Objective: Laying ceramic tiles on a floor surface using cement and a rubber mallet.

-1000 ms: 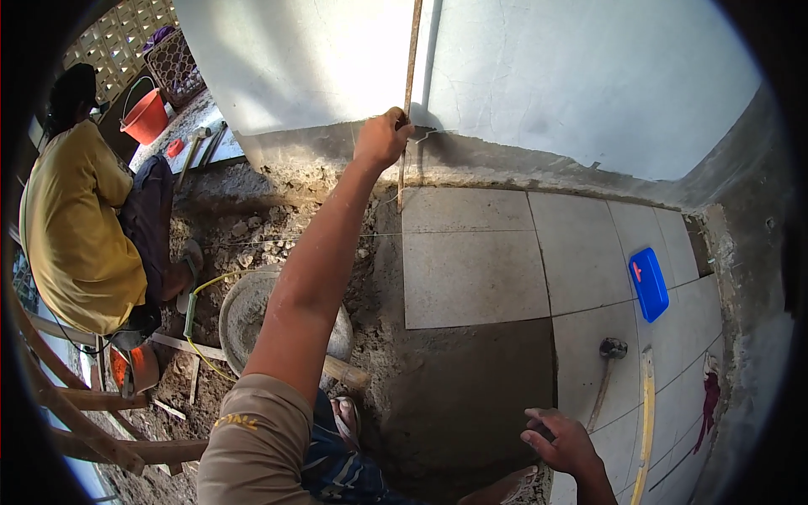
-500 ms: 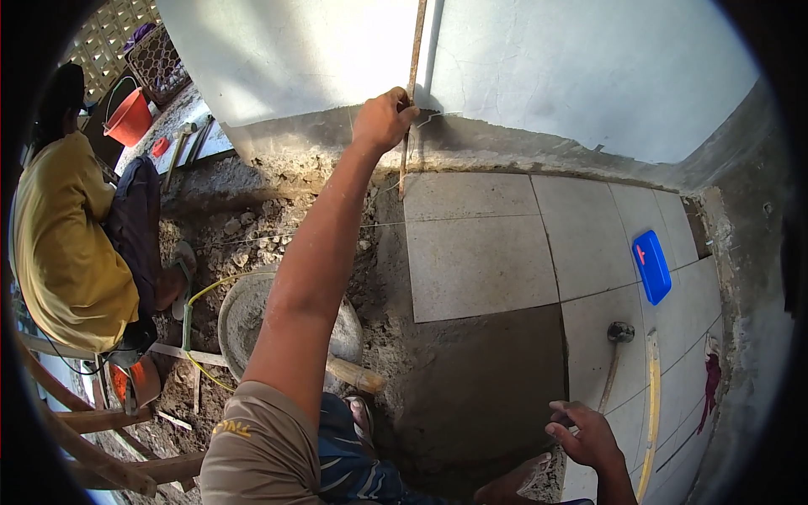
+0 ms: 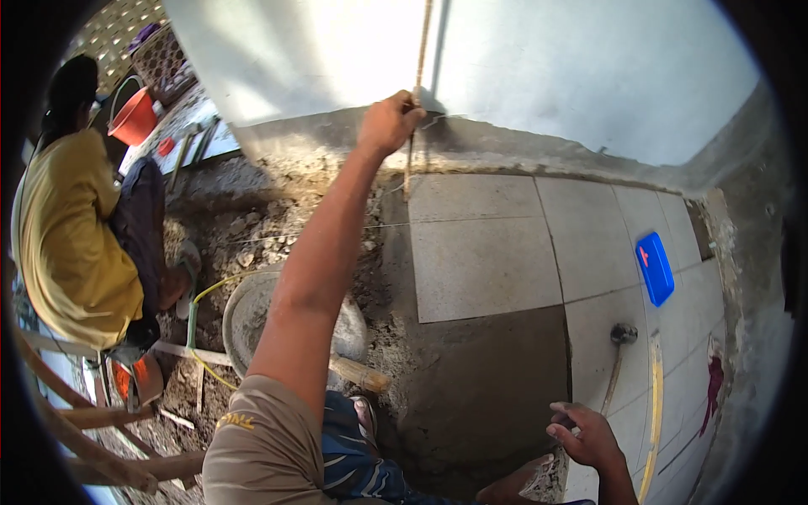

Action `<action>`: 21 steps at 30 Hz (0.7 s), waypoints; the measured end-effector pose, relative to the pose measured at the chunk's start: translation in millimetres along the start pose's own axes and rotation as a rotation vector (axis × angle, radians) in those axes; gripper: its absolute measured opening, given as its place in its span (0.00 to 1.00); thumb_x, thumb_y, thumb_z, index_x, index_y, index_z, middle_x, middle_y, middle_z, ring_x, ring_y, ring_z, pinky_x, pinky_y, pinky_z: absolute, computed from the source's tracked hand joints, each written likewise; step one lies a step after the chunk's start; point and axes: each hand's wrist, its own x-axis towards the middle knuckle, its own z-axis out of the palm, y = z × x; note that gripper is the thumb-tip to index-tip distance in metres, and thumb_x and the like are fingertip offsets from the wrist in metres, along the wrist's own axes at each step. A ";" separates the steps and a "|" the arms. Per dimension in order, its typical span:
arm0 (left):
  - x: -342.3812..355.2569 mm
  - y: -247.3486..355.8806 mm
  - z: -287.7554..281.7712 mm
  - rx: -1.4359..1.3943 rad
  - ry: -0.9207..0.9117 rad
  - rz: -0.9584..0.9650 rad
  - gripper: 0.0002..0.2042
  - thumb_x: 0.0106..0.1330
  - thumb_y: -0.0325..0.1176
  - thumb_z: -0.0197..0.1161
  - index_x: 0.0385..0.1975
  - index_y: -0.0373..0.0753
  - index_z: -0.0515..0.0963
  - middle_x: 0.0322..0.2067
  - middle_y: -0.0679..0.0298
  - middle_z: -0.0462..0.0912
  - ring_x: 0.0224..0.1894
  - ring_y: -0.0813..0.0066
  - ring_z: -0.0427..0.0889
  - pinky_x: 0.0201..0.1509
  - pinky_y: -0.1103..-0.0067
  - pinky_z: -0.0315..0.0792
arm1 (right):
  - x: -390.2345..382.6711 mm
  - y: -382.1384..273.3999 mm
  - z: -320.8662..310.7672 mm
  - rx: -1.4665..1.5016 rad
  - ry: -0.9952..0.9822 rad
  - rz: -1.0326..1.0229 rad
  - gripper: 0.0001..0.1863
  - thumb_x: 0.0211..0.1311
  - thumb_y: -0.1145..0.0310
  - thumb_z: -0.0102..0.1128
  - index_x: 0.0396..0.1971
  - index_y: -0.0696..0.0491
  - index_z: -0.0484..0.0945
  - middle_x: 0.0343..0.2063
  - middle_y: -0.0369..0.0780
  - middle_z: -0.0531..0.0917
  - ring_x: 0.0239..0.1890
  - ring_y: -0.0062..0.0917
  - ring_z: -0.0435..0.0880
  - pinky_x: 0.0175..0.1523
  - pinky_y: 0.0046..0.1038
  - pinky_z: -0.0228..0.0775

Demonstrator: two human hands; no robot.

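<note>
My left arm reaches forward across the view. The fingers of my left hand [image 3: 389, 124] are closed around a thin, rusty metal rod [image 3: 423, 50], which stands upright against the white wall. Its lower end meets the corner area of the laid light-grey tiles [image 3: 488, 265], and a thin string runs across near there. Low on the right, my right hand [image 3: 589, 433] hangs over the edge between wet grey mortar [image 3: 488, 379] and tiles, its fingers loosely bent and apart with nothing in them. A black-headed mallet [image 3: 623, 334] lies on the tiles beyond it.
A blue tray [image 3: 655, 269] and a yellow straightedge [image 3: 654, 412] lie on the tiles. Left of the mortar stand a round mortar basin [image 3: 244, 324] and rubble. Another person [image 3: 71, 236] in a yellow shirt sits at left, near an orange bucket [image 3: 133, 118].
The view has shifted slightly, moving most things a little to the right. The other person's head appears a bit higher. My left hand keeps its grip on the rod; my right hand stays put.
</note>
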 end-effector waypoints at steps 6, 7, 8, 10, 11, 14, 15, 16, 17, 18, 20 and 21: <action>-0.5 34.7 18.8 0.065 0.003 -0.010 0.17 0.69 0.47 0.65 0.46 0.40 0.80 0.40 0.51 0.88 0.44 0.51 0.87 0.50 0.61 0.78 | -8.5 26.4 12.4 -0.102 0.026 -0.093 0.22 0.70 0.59 0.64 0.59 0.54 0.79 0.46 0.48 0.86 0.47 0.42 0.86 0.52 0.40 0.78; -0.8 32.5 17.2 0.027 -0.005 -0.022 0.17 0.68 0.46 0.65 0.46 0.39 0.80 0.40 0.51 0.88 0.45 0.50 0.86 0.50 0.61 0.78 | -5.9 28.5 15.7 -0.125 0.007 -0.096 0.22 0.70 0.60 0.65 0.58 0.54 0.79 0.45 0.49 0.86 0.47 0.43 0.86 0.51 0.40 0.78; -1.0 26.3 13.7 0.011 -0.002 -0.041 0.17 0.68 0.47 0.65 0.46 0.39 0.80 0.40 0.51 0.88 0.45 0.50 0.86 0.50 0.61 0.78 | -0.9 25.7 17.8 -0.146 -0.011 -0.098 0.21 0.69 0.61 0.65 0.58 0.54 0.79 0.45 0.49 0.86 0.47 0.43 0.86 0.51 0.40 0.78; -3.1 20.1 6.8 -0.012 0.007 -0.063 0.17 0.68 0.47 0.65 0.46 0.39 0.81 0.40 0.52 0.88 0.45 0.50 0.86 0.50 0.61 0.78 | 10.3 18.5 18.1 -0.173 -0.028 -0.152 0.22 0.69 0.60 0.65 0.58 0.54 0.79 0.46 0.50 0.85 0.48 0.44 0.85 0.52 0.40 0.78; -3.6 22.2 4.8 0.015 -0.013 -0.076 0.18 0.68 0.47 0.66 0.46 0.39 0.81 0.41 0.52 0.88 0.45 0.51 0.86 0.50 0.61 0.78 | 13.7 15.4 17.3 -0.190 -0.036 -0.189 0.22 0.69 0.59 0.65 0.58 0.54 0.78 0.46 0.50 0.85 0.48 0.45 0.85 0.52 0.41 0.78; -5.7 21.1 4.4 0.029 -0.019 -0.094 0.18 0.68 0.47 0.66 0.47 0.40 0.81 0.41 0.53 0.88 0.46 0.51 0.86 0.50 0.62 0.78 | 26.9 5.1 12.6 -0.294 -0.045 -0.174 0.24 0.69 0.57 0.65 0.60 0.53 0.78 0.49 0.52 0.84 0.51 0.47 0.84 0.54 0.43 0.77; -5.6 19.3 4.3 0.018 -0.013 -0.098 0.18 0.68 0.47 0.65 0.47 0.40 0.81 0.41 0.54 0.88 0.45 0.52 0.86 0.50 0.62 0.78 | 34.0 3.3 8.9 -0.301 -0.043 -0.180 0.24 0.69 0.57 0.65 0.60 0.53 0.78 0.49 0.52 0.84 0.51 0.47 0.84 0.54 0.43 0.77; -6.5 19.8 3.2 0.004 -0.023 -0.112 0.19 0.67 0.48 0.66 0.48 0.40 0.81 0.41 0.55 0.88 0.46 0.53 0.86 0.51 0.63 0.78 | 40.8 3.1 4.5 -0.408 -0.075 -0.170 0.25 0.69 0.56 0.65 0.61 0.52 0.76 0.52 0.52 0.83 0.52 0.46 0.84 0.56 0.44 0.76; -6.2 20.1 1.1 0.001 -0.018 -0.113 0.19 0.67 0.48 0.66 0.48 0.40 0.81 0.41 0.55 0.88 0.46 0.53 0.86 0.51 0.63 0.78 | 47.7 0.8 -0.4 -0.514 -0.107 -0.161 0.27 0.68 0.55 0.65 0.63 0.50 0.75 0.55 0.52 0.82 0.54 0.45 0.84 0.58 0.44 0.75; -6.2 20.5 1.7 -0.003 -0.028 -0.125 0.19 0.67 0.49 0.67 0.48 0.40 0.81 0.42 0.56 0.88 0.47 0.54 0.86 0.51 0.63 0.78 | 54.1 -8.9 -7.2 -0.519 -0.105 -0.157 0.27 0.68 0.55 0.65 0.63 0.50 0.75 0.55 0.52 0.82 0.54 0.45 0.84 0.58 0.44 0.75; -6.1 17.3 -0.5 -0.025 -0.028 -0.142 0.24 0.64 0.52 0.69 0.50 0.39 0.81 0.45 0.57 0.88 0.50 0.56 0.85 0.54 0.64 0.78 | 77.5 -36.2 -24.5 -0.549 0.006 -0.268 0.23 0.62 0.61 0.69 0.54 0.55 0.80 0.36 0.45 0.85 0.37 0.40 0.87 0.42 0.38 0.78; -6.0 14.6 -5.2 -0.022 -0.023 -0.149 0.24 0.64 0.52 0.69 0.50 0.39 0.81 0.45 0.57 0.88 0.50 0.56 0.85 0.54 0.64 0.78 | 92.1 -52.2 -32.3 -0.563 0.059 -0.317 0.23 0.61 0.61 0.69 0.53 0.55 0.80 0.36 0.46 0.84 0.37 0.41 0.86 0.42 0.39 0.77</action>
